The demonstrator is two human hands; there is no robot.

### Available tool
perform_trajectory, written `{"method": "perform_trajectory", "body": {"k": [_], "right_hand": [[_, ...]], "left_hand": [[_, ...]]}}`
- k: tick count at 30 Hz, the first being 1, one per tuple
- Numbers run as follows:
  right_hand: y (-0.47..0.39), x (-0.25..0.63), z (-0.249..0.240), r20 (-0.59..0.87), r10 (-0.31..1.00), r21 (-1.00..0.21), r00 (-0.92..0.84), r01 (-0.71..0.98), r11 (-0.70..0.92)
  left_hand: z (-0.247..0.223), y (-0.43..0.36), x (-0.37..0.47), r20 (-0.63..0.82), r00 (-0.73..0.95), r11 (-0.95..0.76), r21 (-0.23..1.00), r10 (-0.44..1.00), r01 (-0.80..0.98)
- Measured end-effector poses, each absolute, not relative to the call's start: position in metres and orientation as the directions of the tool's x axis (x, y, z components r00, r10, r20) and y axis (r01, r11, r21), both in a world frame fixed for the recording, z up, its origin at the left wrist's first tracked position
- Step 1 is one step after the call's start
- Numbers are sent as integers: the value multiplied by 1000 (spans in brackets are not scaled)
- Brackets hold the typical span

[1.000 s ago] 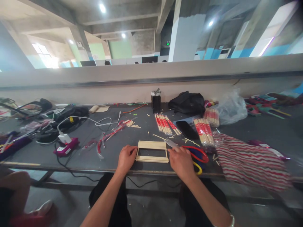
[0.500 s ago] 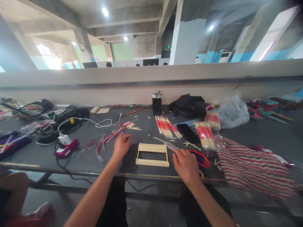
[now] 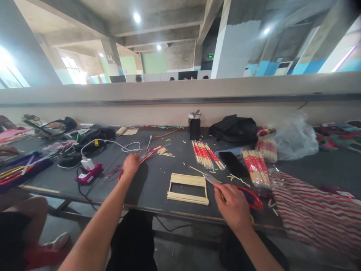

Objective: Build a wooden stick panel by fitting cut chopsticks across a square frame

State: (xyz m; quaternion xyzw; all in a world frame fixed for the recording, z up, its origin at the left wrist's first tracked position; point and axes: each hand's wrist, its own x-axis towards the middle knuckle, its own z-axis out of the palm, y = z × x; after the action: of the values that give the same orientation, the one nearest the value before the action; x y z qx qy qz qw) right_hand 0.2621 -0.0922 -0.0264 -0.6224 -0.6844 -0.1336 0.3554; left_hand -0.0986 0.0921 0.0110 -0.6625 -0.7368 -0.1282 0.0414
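Two hands: the right hand point(image 3: 232, 203) grips scissors point(image 3: 212, 178); the left hand point(image 3: 131, 164) is over red wrappers point(image 3: 150, 153), grasp unclear. Between them lies a stick frame point(image 3: 188, 180), presumably for easy reach.

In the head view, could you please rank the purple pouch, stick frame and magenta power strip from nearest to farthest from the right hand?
1. Stick frame, left of the right hand
2. Magenta power strip, farther left
3. Purple pouch, far left
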Motion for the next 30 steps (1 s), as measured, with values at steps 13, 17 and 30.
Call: {"method": "perform_trajectory", "body": {"k": [13,17,30], "right_hand": [[-95,260,-23,718,696,-228,8,948,224],[-97,262,-24,717,696,-251,33,944,214],[-103,244,-15,754,649,-215,-104,894,393]], "left_hand": [[22,88,-85,6,-54,54,16,999,998],[42,86,-87,-92,-18,17,-4,996,1000],[47,-56,-26,269,537,-594,224,800,772]]}}
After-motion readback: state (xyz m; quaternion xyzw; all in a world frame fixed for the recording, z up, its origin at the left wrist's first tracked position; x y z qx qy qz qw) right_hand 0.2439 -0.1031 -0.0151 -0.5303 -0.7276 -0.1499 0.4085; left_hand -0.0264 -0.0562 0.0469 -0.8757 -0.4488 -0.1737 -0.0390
